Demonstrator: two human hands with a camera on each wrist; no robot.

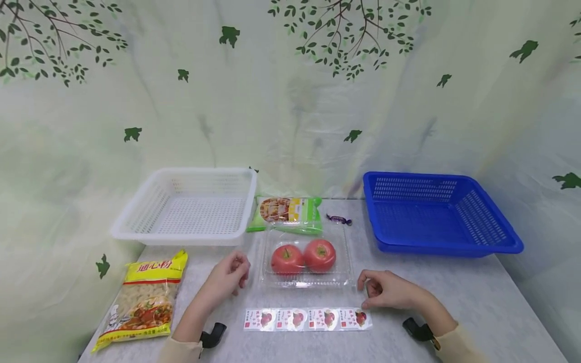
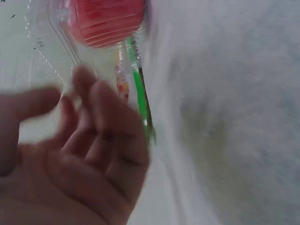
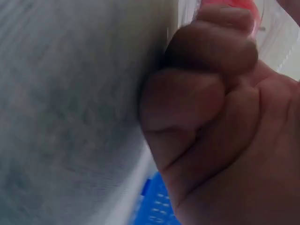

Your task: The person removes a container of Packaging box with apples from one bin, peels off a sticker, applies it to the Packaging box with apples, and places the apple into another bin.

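Two red apples (image 1: 320, 255) sit side by side in a clear plastic clamshell box (image 1: 306, 283) in the middle of the table. In front of it lies a strip of several fruit stickers (image 1: 308, 319). To the left of the box is my left hand (image 1: 225, 276), its fingers loosely bent and holding nothing; the left wrist view shows the box's edge just beyond the fingertips. My right hand (image 1: 392, 289) is low over the table to the box's right, thumb tip at the strip's upper right corner. Its fingers curl inward in the right wrist view, with a gap between thumb and index finger.
A white basket (image 1: 181, 239) stands at the back left, a blue basket (image 1: 447, 248) at the back right. Behind the box lie a green food packet (image 1: 290, 214) and a wrapped candy (image 1: 339, 220). A yellow bag of pasta (image 1: 147, 297) lies at the left edge.
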